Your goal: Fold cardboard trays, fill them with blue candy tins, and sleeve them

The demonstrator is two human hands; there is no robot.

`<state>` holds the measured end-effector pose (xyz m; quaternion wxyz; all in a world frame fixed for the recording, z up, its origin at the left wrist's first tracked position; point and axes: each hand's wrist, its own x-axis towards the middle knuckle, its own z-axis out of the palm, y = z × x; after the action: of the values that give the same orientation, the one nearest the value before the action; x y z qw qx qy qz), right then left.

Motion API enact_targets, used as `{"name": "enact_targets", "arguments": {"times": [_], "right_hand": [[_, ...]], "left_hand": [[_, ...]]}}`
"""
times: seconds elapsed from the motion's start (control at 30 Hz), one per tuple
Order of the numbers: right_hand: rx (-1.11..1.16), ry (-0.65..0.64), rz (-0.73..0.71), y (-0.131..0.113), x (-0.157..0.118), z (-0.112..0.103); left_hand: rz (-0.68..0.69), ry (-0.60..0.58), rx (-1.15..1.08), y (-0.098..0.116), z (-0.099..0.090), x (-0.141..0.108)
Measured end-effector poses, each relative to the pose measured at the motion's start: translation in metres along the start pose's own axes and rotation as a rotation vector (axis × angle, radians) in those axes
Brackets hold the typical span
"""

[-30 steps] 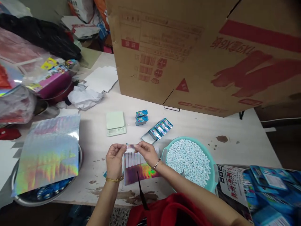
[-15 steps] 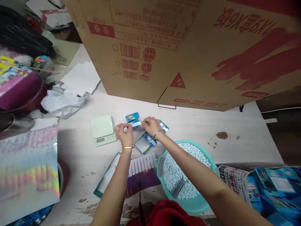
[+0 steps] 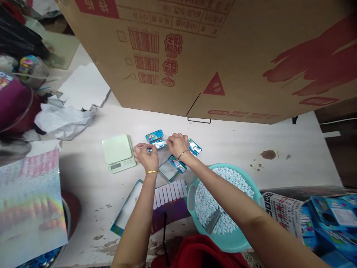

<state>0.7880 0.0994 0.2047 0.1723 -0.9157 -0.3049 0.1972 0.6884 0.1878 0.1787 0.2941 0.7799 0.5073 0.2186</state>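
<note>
A small blue hinged tin (image 3: 154,136) lies with its lid raised away from me, and a shiny silvery strip (image 3: 160,144) is over its lower half. My left hand (image 3: 147,156) is closed on the tin's left end, thumb on the near side. At the right end, my right hand (image 3: 178,144) pinches the tip of the strip. Just right of that hand sits another open blue tin (image 3: 194,146), partly hidden. Below the hands is a blue printed tin (image 3: 177,164) by a shallow open tray (image 3: 168,171). A sheet of silvery strip stickers (image 3: 170,193) lies nearer me.
A pale green digital scale (image 3: 117,150) stands left of my hands. A turquoise basin (image 3: 192,199) of white pellets with a grey scoop (image 3: 213,222) is under my right forearm. A large cardboard box (image 3: 195,63) rises behind. Blue packages (image 3: 331,219) lie at right.
The silvery strip has come down closer onto the tin's lower half, with my fingers at both its ends. My head view has shifted slightly.
</note>
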Motion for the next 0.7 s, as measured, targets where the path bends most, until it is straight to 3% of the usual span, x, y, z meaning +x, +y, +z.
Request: {"name": "enact_targets", "arguments": {"times": [0.17,0.33,0.5,0.6,0.7], "right_hand": [[0.008,-0.012,0.001,0.001,0.003,0.002],[-0.006,0.012,0.023,0.005,0.005,0.005],[-0.209,-0.027,-0.143,0.004,0.002,0.017],[-0.331,-0.093,-0.21,0.001,0.003,0.021],[-0.423,-0.151,-0.219,-0.008,0.001,0.013]], "left_hand": [[-0.048,-0.032,-0.003,0.0,0.002,0.001],[-0.246,-0.036,-0.13,-0.006,0.007,0.006],[-0.452,-0.143,-0.364,-0.024,0.019,0.015],[-0.465,-0.188,-0.402,-0.03,0.025,0.016],[-0.376,-0.168,-0.33,-0.03,0.018,0.01]]}}
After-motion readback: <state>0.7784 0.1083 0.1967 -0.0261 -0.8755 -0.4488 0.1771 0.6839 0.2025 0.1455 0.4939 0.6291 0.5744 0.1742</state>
